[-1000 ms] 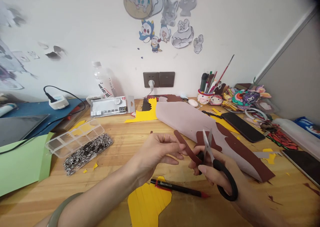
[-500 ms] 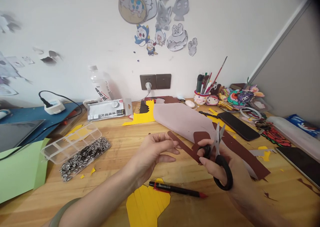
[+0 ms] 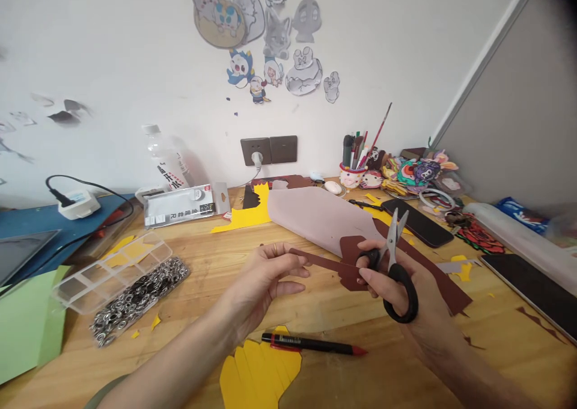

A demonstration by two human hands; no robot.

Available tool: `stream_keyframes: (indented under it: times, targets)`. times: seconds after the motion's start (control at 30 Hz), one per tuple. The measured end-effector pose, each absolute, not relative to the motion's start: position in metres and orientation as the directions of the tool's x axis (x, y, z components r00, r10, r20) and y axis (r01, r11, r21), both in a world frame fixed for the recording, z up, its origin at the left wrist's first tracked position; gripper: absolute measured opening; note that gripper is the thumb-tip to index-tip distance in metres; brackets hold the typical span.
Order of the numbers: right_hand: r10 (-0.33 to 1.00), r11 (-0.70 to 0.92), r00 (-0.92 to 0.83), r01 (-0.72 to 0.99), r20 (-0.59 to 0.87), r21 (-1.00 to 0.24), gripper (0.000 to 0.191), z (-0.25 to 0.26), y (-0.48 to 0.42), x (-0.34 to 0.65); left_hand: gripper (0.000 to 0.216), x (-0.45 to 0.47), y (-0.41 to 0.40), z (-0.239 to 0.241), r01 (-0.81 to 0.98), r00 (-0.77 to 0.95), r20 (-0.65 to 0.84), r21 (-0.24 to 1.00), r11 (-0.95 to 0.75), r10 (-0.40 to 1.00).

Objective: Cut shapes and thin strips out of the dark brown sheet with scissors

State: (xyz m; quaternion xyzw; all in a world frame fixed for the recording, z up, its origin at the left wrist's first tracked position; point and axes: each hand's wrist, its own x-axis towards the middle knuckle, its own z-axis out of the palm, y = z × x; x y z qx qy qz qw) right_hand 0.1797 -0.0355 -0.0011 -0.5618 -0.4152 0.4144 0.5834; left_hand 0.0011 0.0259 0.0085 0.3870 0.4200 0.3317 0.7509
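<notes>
Between both hands stretches a narrow strip of brown sheet (image 3: 325, 261). My left hand (image 3: 265, 279) pinches its left end. My right hand (image 3: 419, 298) grips black-handled scissors (image 3: 397, 275), their blades apart and pointing up and away, while its thumb and fingertips hold the strip's right end. Just behind the strip lies a larger brown cut piece (image 3: 354, 248), partly hidden by the right hand. Nearer to me, a black and red pen (image 3: 315, 343) rests across the top of a yellow cut-out (image 3: 259, 373) on the wooden table.
At left sits a clear compartment box (image 3: 139, 295) full of metal rings, near a green sheet (image 3: 27, 325). A pale pink sheet (image 3: 311, 216) and yellow offcuts (image 3: 243, 215) lie behind the hands. Two phones (image 3: 419, 222), a pen cup (image 3: 351, 174) and coloured cut-outs (image 3: 412, 171) are at right.
The strip has swung from a steep slant to nearly level between my hands. The whole view has shifted slightly; the scissors stay in my right hand with blades apart.
</notes>
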Motion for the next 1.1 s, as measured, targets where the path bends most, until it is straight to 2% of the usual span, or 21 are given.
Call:
stream_keyframes:
  times: [0.23,0.43,0.53,0.67,0.87,1.0,1.1]
  targets:
    - [0.952,0.031,0.308,-0.078,0.005,-0.996,0.023,-0.005,-0.034,0.187,0.007,0.0,0.024,0.009,-0.123,0.45,-0.401,0.857,0.501,0.798]
    - [0.95,0.034,0.312,-0.063,0.012,-0.997,0.026,-0.006,-0.032,0.19,0.003,0.001,0.024,0.012,-0.059,0.456,-0.453,0.843,0.534,0.766]
    - [0.96,0.017,0.279,-0.04,0.005,-0.999,0.025,-0.004,-0.032,0.19,0.014,0.0,0.026,0.011,-0.072,0.516,-0.457,0.82,0.567,0.725]
    - [0.973,-0.01,0.231,0.011,-0.007,-1.0,0.021,-0.001,-0.031,0.19,0.039,-0.003,0.029,0.006,-0.053,0.628,-0.433,0.806,0.59,0.647]
    - [0.984,-0.039,0.175,0.129,-0.016,-0.991,0.021,-0.009,-0.031,0.187,0.06,-0.003,0.027,0.004,0.114,0.731,-0.457,0.813,0.57,0.506]
    - [0.992,-0.037,0.123,0.179,-0.015,-0.983,0.019,-0.016,-0.033,0.184,0.037,0.001,0.021,0.002,0.209,0.748,-0.435,0.872,0.443,0.502]
    - [0.991,-0.043,0.129,0.202,-0.017,-0.979,0.02,-0.016,-0.033,0.184,0.025,-0.003,0.026,0.004,0.275,0.758,-0.38,0.923,0.268,0.53]
